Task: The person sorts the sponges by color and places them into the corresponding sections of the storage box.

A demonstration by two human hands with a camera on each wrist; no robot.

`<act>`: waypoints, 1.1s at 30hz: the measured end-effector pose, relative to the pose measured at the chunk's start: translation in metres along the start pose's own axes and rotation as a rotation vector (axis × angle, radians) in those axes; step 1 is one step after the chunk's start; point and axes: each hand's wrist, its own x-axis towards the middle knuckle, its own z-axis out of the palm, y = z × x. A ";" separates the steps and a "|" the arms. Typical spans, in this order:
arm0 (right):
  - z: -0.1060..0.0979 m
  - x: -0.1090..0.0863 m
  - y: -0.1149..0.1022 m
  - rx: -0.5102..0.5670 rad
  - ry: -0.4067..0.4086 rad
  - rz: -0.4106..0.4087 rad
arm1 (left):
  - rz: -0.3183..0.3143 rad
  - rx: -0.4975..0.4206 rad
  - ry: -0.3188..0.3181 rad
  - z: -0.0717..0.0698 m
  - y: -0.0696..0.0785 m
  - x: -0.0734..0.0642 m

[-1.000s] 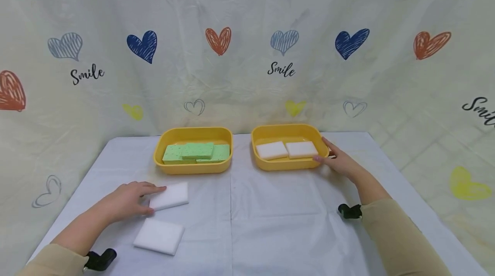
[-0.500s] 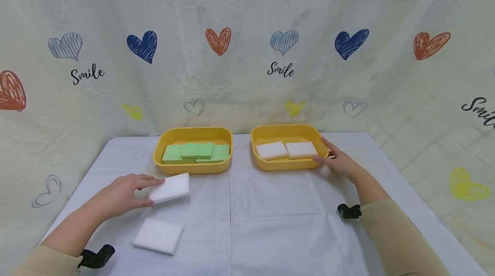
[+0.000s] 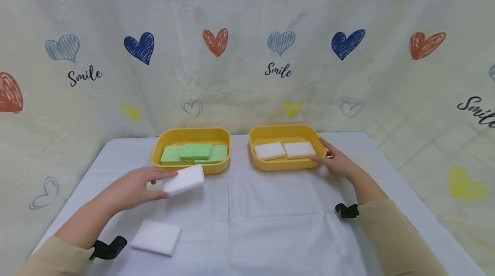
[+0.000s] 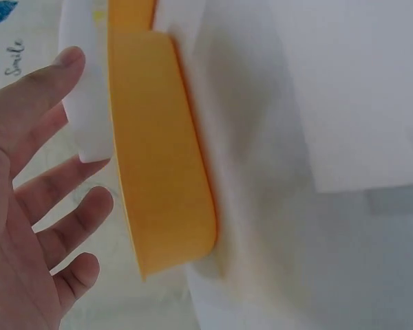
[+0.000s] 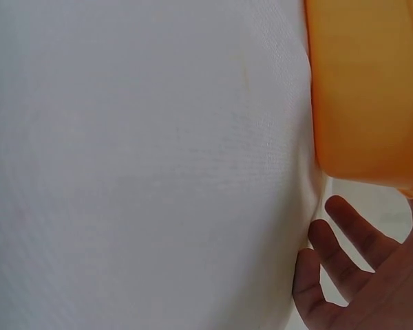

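My left hand [image 3: 133,188] pinches a white sponge [image 3: 186,180] between thumb and fingers, holding it tilted above the table before the left yellow tray [image 3: 158,152]. The left wrist view shows the same sponge [image 4: 86,130] upright in the fingers beside the tray wall [image 4: 158,158]. Green sponges [image 3: 195,151] lie in that tray, one overlapping the others. My right hand [image 3: 340,163] grips the right end of the other yellow tray [image 3: 286,165], where two white sponges [image 3: 269,151] lie side by side. In the right wrist view its lower fingers [image 5: 354,234] spread below the tray.
Another white sponge [image 3: 156,237] lies flat on the white-covered table [image 3: 286,224], near the left forearm. Behind the trays hangs a pale sheet [image 3: 239,87] printed with hearts. A gap separates the two trays.
My left hand has lifted the white sponge off the table and carried it up and rightward to the left tray's front. The right hand keeps its place on the other tray.
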 end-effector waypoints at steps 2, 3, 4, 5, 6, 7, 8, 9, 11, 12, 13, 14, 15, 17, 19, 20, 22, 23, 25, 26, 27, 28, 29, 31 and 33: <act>0.000 0.000 0.000 0.004 -0.003 -0.007 | -0.009 -0.005 -0.011 -0.001 0.007 0.007; 0.000 0.000 0.000 0.006 -0.003 -0.010 | -0.009 -0.007 -0.012 -0.001 0.010 0.010; 0.001 0.000 0.000 0.008 -0.002 -0.010 | -0.003 -0.008 -0.011 -0.001 0.013 0.014; 0.001 0.000 0.000 0.010 -0.002 -0.010 | 0.006 -0.007 -0.007 0.000 0.016 0.017; 0.001 0.000 0.001 0.011 -0.002 -0.011 | 0.019 -0.008 -0.003 0.001 0.018 0.021; 0.001 0.000 0.001 0.012 -0.003 -0.011 | 0.028 -0.014 0.003 0.002 0.021 0.025; 0.001 0.001 0.001 0.012 -0.003 -0.012 | 0.043 -0.020 0.006 0.002 0.023 0.029; 0.002 0.001 0.002 0.015 0.000 -0.007 | 0.061 -0.026 0.009 0.003 0.026 0.033; 0.002 0.002 0.002 0.015 0.001 -0.004 | 0.083 -0.032 0.007 0.004 0.031 0.042; 0.003 0.002 0.003 0.016 0.001 -0.003 | 0.091 -0.031 0.003 0.004 0.034 0.046; 0.003 0.002 0.003 0.018 0.003 0.001 | 0.097 -0.031 0.000 0.004 0.038 0.050; 0.003 0.002 0.003 0.019 0.004 0.003 | 0.106 -0.027 -0.006 0.004 0.042 0.054; 0.003 0.002 0.003 0.020 0.006 0.006 | 0.109 -0.021 -0.008 0.003 0.045 0.059; 0.003 0.002 0.003 0.019 0.008 0.009 | 0.114 -0.012 -0.011 0.002 0.054 0.068; 0.002 0.002 0.003 0.013 0.008 0.011 | 0.119 -0.018 -0.008 0.001 0.064 0.077; 0.002 0.002 0.003 0.012 0.008 0.011 | 0.118 -0.023 -0.010 0.001 0.069 0.082; 0.001 0.001 0.002 0.011 0.007 0.013 | 0.115 -0.043 -0.012 0.001 0.079 0.091; 0.001 0.001 0.001 0.012 0.007 0.013 | 0.114 -0.049 -0.016 0.002 0.083 0.096; 0.001 0.000 0.000 0.016 0.005 0.013 | 0.117 -0.064 -0.022 0.005 0.093 0.105; 0.001 0.000 0.000 0.017 0.005 0.012 | 0.122 -0.066 -0.021 0.008 0.097 0.110; 0.001 0.000 0.000 0.017 0.003 0.009 | 0.131 -0.065 -0.019 0.010 0.102 0.115; 0.001 0.000 0.000 0.018 0.003 0.009 | 0.144 -0.061 -0.016 0.012 0.107 0.120; 0.001 0.001 0.001 0.019 0.003 0.009 | 0.153 -0.051 -0.012 0.015 0.111 0.126; 0.001 0.001 0.002 0.019 0.002 0.005 | 0.176 -0.046 0.002 0.019 0.121 0.137; 0.001 0.001 0.003 0.020 0.003 0.004 | 0.193 -0.037 0.019 0.025 0.131 0.149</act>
